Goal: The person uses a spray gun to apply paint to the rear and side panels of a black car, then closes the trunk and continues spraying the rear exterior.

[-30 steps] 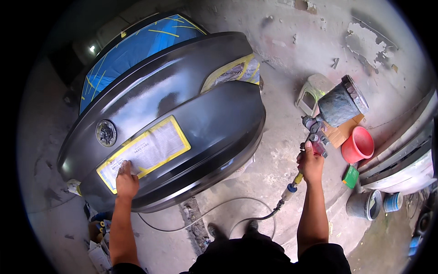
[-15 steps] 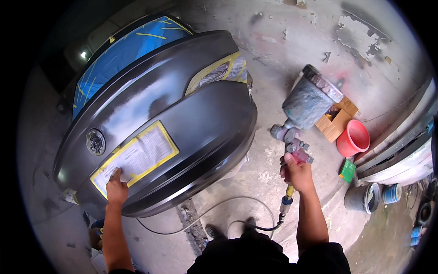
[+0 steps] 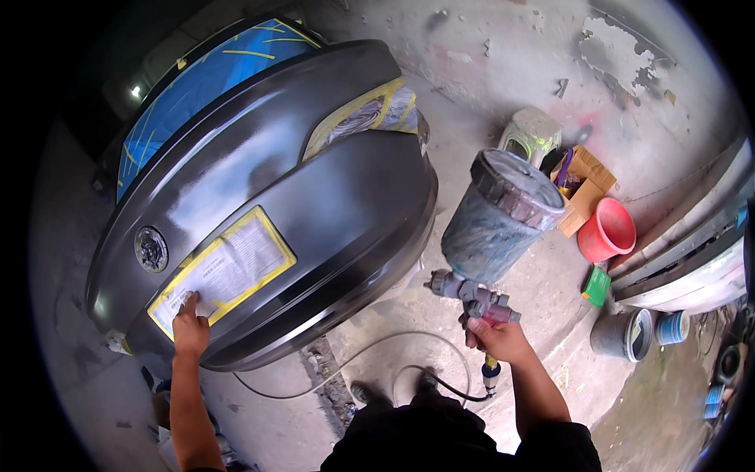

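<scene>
My right hand [image 3: 497, 340] grips a paint spray gun [image 3: 477, 300] by its handle, with a large paint-smeared cup [image 3: 497, 212] on top. A hose joins the gun under my fist. At the left stands a dark, glossy car body [image 3: 346, 204]. A panel of printed masking paper [image 3: 245, 256] edged with yellow tape covers its plate recess. My left hand [image 3: 191, 330] rests at the lower left of that paper, index finger stretched out and touching it, thumb apart; the other fingers are partly hidden. Beside the paper sits a round emblem [image 3: 151, 249].
Blue film [image 3: 228, 75] masks the car's window, and taped paper [image 3: 362, 118] covers a lamp. The air hose [image 3: 385, 338] loops across the floor by my feet. To the right are a cardboard box [image 3: 586, 193], a red bucket [image 3: 607, 230], a green box [image 3: 596, 286] and a grey bucket [image 3: 617, 337].
The spray gun has come down and a little left, its cup now tipped more toward me. My left hand stays at the paper. The whole view has shifted slightly.
</scene>
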Available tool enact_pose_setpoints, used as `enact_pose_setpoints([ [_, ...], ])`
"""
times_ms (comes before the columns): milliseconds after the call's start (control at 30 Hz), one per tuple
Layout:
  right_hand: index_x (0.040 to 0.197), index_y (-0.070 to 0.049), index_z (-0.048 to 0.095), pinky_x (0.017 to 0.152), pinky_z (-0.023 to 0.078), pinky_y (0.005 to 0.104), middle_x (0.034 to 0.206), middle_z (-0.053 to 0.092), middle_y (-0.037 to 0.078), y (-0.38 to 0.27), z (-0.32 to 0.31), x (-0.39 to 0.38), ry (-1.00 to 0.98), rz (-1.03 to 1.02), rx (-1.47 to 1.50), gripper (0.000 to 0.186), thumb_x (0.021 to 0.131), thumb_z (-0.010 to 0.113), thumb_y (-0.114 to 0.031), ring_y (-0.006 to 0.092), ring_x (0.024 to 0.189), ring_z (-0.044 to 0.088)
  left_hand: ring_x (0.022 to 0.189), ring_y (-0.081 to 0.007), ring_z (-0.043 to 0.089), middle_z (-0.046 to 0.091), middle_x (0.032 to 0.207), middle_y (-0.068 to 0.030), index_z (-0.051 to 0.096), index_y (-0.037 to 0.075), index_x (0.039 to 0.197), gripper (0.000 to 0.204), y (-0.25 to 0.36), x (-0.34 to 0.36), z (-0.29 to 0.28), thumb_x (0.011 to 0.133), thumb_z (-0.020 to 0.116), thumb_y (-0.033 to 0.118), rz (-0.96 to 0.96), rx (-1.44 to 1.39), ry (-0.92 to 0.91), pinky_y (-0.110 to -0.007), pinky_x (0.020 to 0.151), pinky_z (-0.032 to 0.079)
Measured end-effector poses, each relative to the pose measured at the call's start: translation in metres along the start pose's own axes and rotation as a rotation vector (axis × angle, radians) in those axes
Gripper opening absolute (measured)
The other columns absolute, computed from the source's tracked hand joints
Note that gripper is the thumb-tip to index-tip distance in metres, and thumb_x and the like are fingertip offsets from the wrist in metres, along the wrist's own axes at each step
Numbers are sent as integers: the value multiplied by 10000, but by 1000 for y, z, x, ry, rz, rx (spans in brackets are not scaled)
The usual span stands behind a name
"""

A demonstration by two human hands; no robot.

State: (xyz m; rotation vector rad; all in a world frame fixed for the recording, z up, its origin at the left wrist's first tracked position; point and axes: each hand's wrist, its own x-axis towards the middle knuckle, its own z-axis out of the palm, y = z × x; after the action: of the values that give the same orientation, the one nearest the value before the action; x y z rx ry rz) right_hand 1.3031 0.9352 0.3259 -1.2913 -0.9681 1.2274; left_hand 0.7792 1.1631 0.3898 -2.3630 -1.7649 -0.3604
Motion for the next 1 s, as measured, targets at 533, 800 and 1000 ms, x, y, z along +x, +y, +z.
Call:
enact_pose_setpoints([
  [533, 816, -37, 500, 459, 407, 239, 601, 538, 27, 48, -64, 42, 641, -125, -149, 289, 883, 621, -291, 98, 502, 504, 1037, -423, 542, 537, 1178, -274, 496, -33, 1212, 493, 6, 5, -6, 719, 483, -11, 25, -15, -50, -436, 930, 427],
  [800, 1105, -18, 556, 863, 439, 357, 1054, 595, 117, 115, 52, -5, -208, -434, -408, 275, 863, 607, -140, 222, 986, 565, 1046, -436, 526, 547, 1139, -286, 452, -8, 1264, 472, 0, 16, -29, 882, 421, 268, -185, -49, -290, -447, 936, 403],
  [1000, 1020, -39, 541, 772, 446, 336, 882, 597, 79, 104, 60, 8, 239, -227, -233, 206, 881, 591, -183, 196, 844, 569, 1270, -355, 382, 436, 1344, -221, 402, 69, 1359, 593, -6, 33, -48, 912, 305, 447, -333, -139, -530, -364, 1057, 287],
])
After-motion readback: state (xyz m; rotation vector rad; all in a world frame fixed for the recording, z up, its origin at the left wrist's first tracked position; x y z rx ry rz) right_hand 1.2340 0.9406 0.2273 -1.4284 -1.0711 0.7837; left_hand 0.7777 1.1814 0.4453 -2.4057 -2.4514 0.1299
